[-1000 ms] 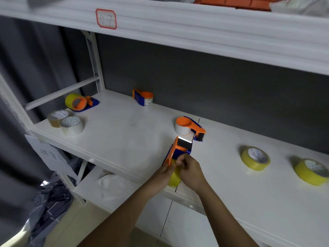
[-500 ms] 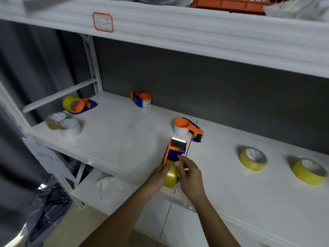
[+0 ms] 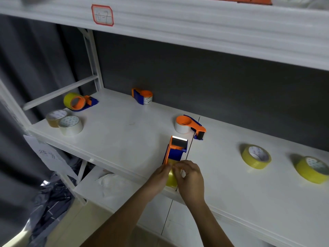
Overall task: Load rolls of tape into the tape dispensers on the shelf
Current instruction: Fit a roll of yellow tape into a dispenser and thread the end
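Here both hands, left hand [image 3: 161, 172] and right hand [image 3: 189, 177], pinch the light, stiff yellow tape roll [image 3: 171, 178] in the rigid near dispenser [image 3: 175, 151], best gripped by its sides

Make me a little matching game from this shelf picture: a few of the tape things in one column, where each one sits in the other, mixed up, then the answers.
Things
1. dispenser with a white roll
2. dispenser with a yellow roll
3. two loose yellow rolls
4. dispenser held by both hands

Places
A. far left, near the shelf post
B. front edge of the shelf, middle
C. right part of the shelf
D. just behind the held one, by the seam between boards

Pairs: 1-D, 2-A, 3-C, 4-B
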A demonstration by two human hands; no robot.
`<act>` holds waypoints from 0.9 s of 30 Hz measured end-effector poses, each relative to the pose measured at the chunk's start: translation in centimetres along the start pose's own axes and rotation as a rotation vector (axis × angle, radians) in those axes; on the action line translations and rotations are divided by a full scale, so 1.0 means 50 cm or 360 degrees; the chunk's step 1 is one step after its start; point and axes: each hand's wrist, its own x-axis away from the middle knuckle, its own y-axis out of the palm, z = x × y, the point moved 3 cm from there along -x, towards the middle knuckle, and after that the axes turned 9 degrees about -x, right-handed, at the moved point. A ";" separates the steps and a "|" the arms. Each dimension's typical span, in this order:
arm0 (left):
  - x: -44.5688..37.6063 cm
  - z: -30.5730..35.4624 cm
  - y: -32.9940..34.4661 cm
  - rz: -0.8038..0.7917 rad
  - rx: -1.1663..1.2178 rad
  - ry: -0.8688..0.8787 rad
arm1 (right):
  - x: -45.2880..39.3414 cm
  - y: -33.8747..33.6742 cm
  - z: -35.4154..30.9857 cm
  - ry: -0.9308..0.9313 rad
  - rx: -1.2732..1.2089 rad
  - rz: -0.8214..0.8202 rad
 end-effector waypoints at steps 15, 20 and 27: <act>0.004 0.013 0.002 0.0041 0.0033 0.0049 | -0.039 -0.004 -0.002 0.0082 0.0120 -0.0320; 0.006 0.008 -0.010 0.0095 0.0064 0.0037 | -0.028 -0.026 0.009 0.0033 -0.0093 -0.0360; 0.013 0.013 -0.007 0.0072 0.0070 0.0049 | -0.017 -0.021 -0.007 -0.0227 0.0105 -0.0268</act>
